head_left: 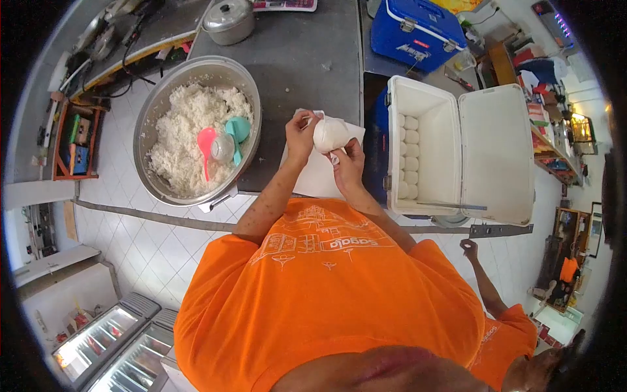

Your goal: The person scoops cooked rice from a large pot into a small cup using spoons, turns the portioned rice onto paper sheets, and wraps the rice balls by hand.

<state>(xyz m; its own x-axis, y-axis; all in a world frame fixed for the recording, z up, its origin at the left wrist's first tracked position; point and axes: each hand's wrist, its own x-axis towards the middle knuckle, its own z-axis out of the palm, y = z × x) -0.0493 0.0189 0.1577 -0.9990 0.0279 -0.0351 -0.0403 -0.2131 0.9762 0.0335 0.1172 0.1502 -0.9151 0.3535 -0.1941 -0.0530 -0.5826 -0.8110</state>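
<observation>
Between my hands, above the dark table, is a rounded white paper-wrapped bundle point(331, 134); its contents are hidden. My left hand point(301, 136) is closed, pinching the wrapping on the bundle's left side. The fingers of my right hand point(349, 162) are closed on the wrapping at its lower right. White paper sheets point(312, 179) lie on the table under my hands. To the left, a large metal pot point(142, 144) holds white rice point(186, 124). On the rice rest a pink spoon point(206, 140), a small clear bowl point(223, 148) and a teal scoop point(238, 130).
An open cooler point(428, 98) at the right holds rows of similar white bundles point(410, 150). Behind it stands a closed blue cooler point(418, 32). A lidded pot point(228, 23) is at the table's far left. Another person's hand point(469, 248) shows at lower right.
</observation>
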